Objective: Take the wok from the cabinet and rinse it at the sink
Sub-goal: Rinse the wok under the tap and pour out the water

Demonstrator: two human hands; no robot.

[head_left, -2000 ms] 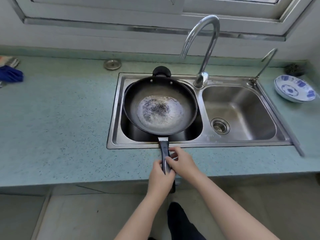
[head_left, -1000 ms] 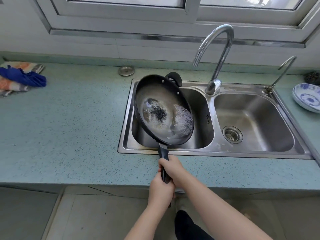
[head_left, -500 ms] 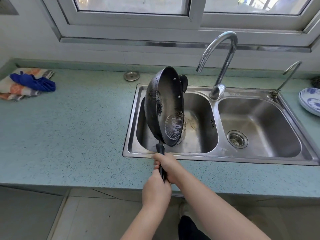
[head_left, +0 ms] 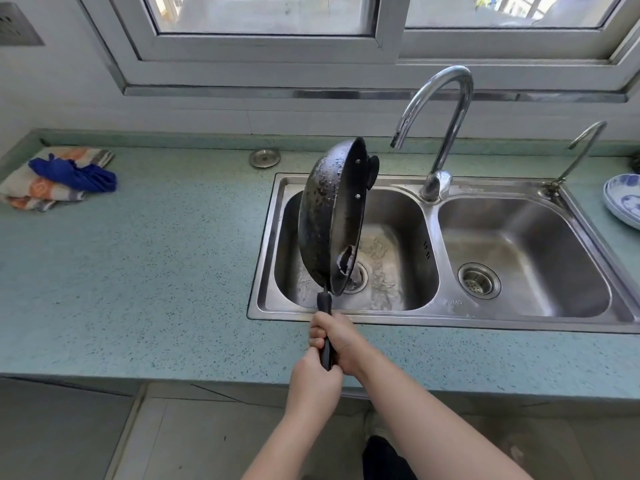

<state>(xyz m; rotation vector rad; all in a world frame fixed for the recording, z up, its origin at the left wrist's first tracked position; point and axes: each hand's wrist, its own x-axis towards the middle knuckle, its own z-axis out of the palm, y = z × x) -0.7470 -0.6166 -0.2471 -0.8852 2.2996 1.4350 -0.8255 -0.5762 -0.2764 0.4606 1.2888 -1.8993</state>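
I am in a home kitchen, at its washing-up spot. In front of me a stainless double sink [head_left: 433,320] is set into a speckled blue-green countertop [head_left: 156,271]. A tall curved tap [head_left: 450,109] stands between the two basins, and a thinner second tap [head_left: 585,147] stands at the sink's far right corner. The right basin has a round drain strainer [head_left: 479,280]. A window [head_left: 263,12] with a pale frame runs along the wall behind the counter. A blue-and-white dish [head_left: 623,202] sits at the right edge. A folded patterned towel [head_left: 38,192] with a blue cloth [head_left: 76,174] on it lies at the left. The blackened wok [head_left: 322,216] I hold is plain household cookware.
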